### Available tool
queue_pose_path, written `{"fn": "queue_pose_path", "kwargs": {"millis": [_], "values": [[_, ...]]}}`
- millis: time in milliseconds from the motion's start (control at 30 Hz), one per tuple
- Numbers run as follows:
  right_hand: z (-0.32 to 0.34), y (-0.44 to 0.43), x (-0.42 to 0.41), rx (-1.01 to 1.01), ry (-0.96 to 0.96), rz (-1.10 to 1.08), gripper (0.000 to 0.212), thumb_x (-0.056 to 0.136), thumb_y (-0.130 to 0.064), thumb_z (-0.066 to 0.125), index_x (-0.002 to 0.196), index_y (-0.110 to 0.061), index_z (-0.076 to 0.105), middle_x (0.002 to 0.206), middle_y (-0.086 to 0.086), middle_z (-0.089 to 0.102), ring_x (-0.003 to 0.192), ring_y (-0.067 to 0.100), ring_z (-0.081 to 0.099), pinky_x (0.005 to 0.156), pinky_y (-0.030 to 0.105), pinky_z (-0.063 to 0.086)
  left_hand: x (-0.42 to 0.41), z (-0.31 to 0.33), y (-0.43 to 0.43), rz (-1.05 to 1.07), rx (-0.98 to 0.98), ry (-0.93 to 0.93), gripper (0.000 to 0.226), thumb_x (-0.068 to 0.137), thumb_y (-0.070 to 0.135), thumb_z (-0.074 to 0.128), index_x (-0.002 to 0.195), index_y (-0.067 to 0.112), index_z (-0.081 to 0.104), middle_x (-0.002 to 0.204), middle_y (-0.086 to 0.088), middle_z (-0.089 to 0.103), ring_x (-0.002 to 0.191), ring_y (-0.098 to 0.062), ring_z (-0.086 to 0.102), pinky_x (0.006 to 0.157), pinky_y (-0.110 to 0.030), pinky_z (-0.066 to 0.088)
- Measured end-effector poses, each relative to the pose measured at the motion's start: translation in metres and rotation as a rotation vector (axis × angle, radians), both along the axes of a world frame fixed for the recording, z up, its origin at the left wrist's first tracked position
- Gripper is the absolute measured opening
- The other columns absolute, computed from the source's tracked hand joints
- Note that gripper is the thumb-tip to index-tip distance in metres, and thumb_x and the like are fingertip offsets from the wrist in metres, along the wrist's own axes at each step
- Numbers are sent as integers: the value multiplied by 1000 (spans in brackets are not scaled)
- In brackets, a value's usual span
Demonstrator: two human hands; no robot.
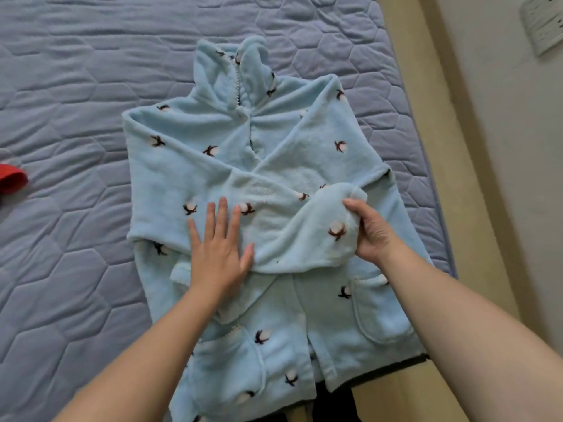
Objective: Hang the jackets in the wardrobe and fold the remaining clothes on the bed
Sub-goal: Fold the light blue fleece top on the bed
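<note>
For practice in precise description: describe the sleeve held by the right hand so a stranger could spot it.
On the quilted blue bed lies a pale blue fleece top with cotton-flower prints. Two sleeves cross its front; this sleeve is the raised one, its end gripped by the right hand.

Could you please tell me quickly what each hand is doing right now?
Left hand: open, pressing flat on the fleece top.
Right hand: closed, gripping the top's sleeve.
</note>
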State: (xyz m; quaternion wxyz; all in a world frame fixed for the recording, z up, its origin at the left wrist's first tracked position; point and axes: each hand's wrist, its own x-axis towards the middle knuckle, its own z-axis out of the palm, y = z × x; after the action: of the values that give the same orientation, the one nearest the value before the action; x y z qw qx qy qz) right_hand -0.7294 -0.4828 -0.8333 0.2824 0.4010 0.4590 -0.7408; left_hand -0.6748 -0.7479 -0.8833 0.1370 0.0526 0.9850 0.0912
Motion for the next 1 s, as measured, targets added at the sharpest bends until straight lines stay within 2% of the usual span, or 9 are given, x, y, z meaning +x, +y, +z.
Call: {"fn": "queue_pose_path", "kwargs": {"millis": [100,233,333,433,533,600,700,867,1000], "values": [[-3,0,-1,56,-66,73,24,84,-28,62,98,-11,70,91,10,74,81,22,71,69,34,57,51,4,-7,-45,-27,-100,77,83,53,29,149,14,19,157,-15,13,144,-33,15,113,-56,12],[-9,23,32,155,-252,97,22,95,-22,48,107,-11,62,87,9,74,84,24,67,69,39,54,98,15,-6,10,-115,-262,67,83,36,30,136,-1,47,143,-27,39,131,-43,41,103,-60,34],[-8,41,53,222,-275,138,16,94,-11,51,109,-9,59,95,10,69,84,22,66,70,38,56,107,27,6,7,-133,-256,56,80,18,40,130,-4,53,136,-29,47,127,-44,45,102,-61,34],[-5,47,60,354,-288,276,7,93,-10,55,99,-13,56,93,8,64,77,19,63,66,34,54,108,34,23,9,-57,-279,60,87,18,48,144,4,34,149,-15,34,138,-29,32,115,-45,19],[-4,49,59,461,-264,420,18,92,-20,57,109,-17,54,97,4,62,82,18,61,65,31,49,92,37,41,350,185,-269,52,88,23,50,138,9,43,140,-9,43,128,-25,40,107,-38,29],[-6,57,62,687,-157,532,35,89,-23,59,121,-14,51,107,6,59,88,20,59,70,35,49,86,42,45,601,295,-243,40,87,20,52,126,11,53,129,-9,49,120,-26,44,100,-40,33],[0,81,79,1132,0,703,45,84,-20,60,126,-11,47,129,11,47,114,31,51,96,39,42,114,51,39,805,108,-147,44,82,15,58,126,13,50,132,-10,44,121,-30,40,98,-44,32],[6,130,128,1199,-163,786,60,82,-21,59,137,-16,36,144,12,35,130,35,36,108,48,32,210,58,11,1178,144,-482,70,84,19,62,144,9,26,148,-16,27,131,-38,32,104,-52,31],[3,163,157,1127,-241,830,50,81,-16,61,128,-5,46,127,20,52,113,39,51,95,43,43,254,50,-15,1304,237,-512,69,82,23,70,138,5,35,137,-21,43,119,-40,46,98,-48,41]]}}
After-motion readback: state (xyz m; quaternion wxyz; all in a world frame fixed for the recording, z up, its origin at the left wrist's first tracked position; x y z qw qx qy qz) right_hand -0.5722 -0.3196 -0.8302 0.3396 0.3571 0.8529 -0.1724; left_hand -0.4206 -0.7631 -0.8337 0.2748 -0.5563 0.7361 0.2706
